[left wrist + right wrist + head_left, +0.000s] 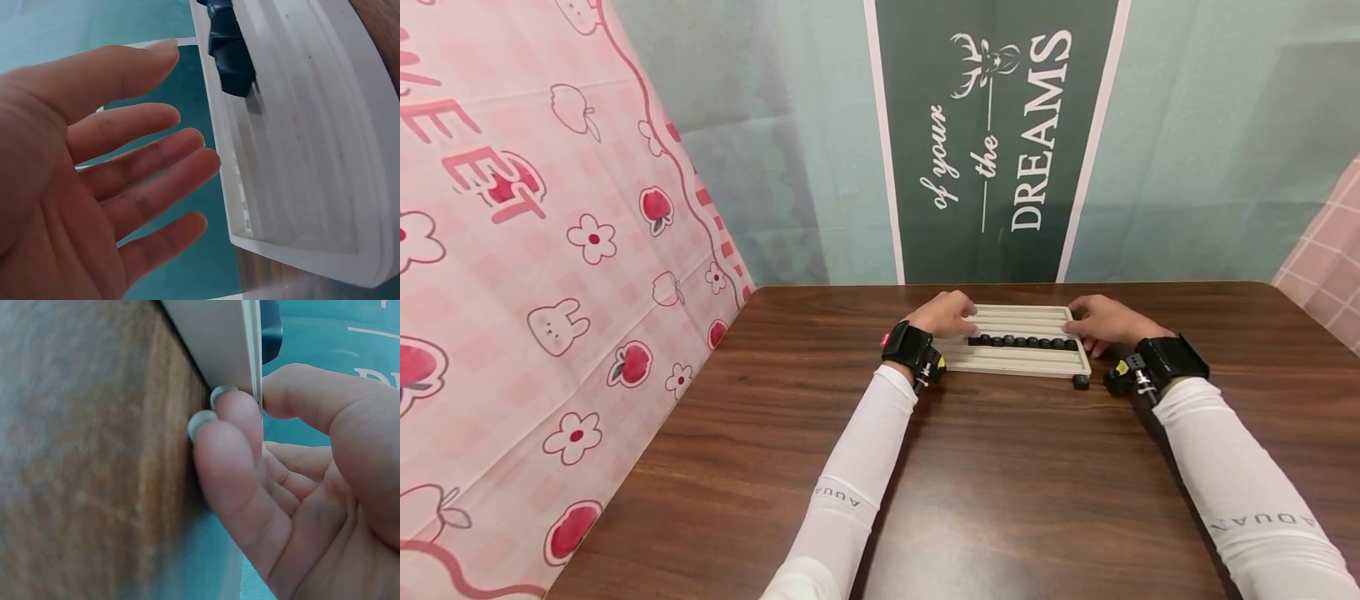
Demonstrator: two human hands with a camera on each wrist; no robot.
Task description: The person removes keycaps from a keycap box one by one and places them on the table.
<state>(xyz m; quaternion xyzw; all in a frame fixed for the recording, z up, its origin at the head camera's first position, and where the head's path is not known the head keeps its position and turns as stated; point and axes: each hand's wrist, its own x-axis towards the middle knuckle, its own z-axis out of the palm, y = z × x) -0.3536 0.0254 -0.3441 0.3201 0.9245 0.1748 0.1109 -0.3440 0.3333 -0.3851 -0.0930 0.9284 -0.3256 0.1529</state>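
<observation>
A white grooved tray (1011,362) lies on the table, with a row of several black keycap-like pieces (1022,342) in one groove. My left hand (946,315) is at the tray's left end. In the left wrist view, its fingers (156,181) are spread beside the tray rim and hold nothing. My right hand (1108,321) grips the tray's right edge. The right wrist view shows the thumb (290,387) against the top and curled fingertips at the underside and side of the tray wall (219,337). One loose black piece (1081,382) sits by the tray's near right corner.
The brown wooden table (1000,492) stretches toward me. A teal and dark green cloth (977,250) hangs behind its far edge. At the left hangs a pink patterned cloth (617,300), and a pink checked one (1326,258) is at the right.
</observation>
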